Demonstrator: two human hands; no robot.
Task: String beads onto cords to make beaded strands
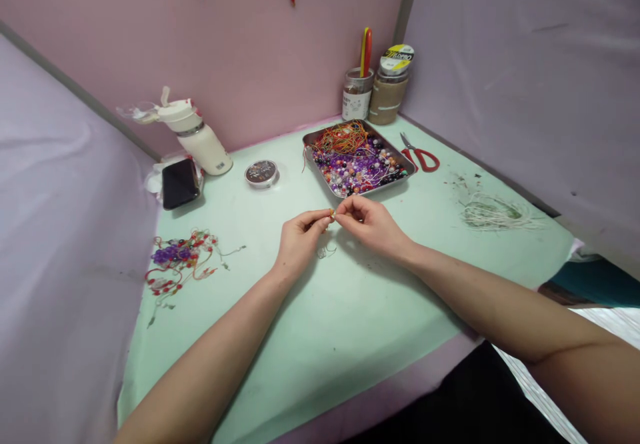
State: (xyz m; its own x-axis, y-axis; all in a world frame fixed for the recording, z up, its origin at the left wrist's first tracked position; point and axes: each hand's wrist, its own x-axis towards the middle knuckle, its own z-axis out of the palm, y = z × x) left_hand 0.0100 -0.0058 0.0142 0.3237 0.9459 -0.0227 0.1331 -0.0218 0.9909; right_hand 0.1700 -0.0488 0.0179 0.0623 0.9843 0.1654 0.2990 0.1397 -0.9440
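"In the head view, what are the hands doing?"
"They meet just in front of the tray. The left hand pinches a small yellowish string between thumb and finger, a thin loop hanging below. The right hand has its thumb and finger pressed together against that string; whether they hold a strand is too small to tell."
"And around the tray?"
"Inside it, loose beads and orange thread. Just right of it, red-handled scissors; farther right, a pale cord bundle. Left of it, a round box; well apart to the left, a beaded heap."
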